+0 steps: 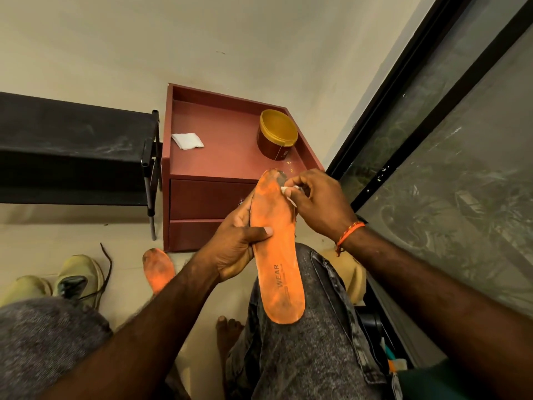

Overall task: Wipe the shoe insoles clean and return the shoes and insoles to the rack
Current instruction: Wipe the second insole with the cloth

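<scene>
Two pale shoes (57,281) sit on the floor at far left below the black rack (72,148), a second orange insole (158,271) just beside them. The left hand (233,249) grips the orange insole (278,249) (heel resting on the knee), thumb across its face. The right hand (314,194) pinches a white wipe (287,192) against its toe, before the red cabinet (219,157)

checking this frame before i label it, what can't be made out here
- Second insole on the floor, head view: its near end is hidden by the left forearm.
- White wipe: mostly hidden in the right hand.
- Held insole: small print under WEAR too small to read.
- Yellow tub: contents not visible; label too small.
- Shoes: the left one is cut off by the knee.
</scene>
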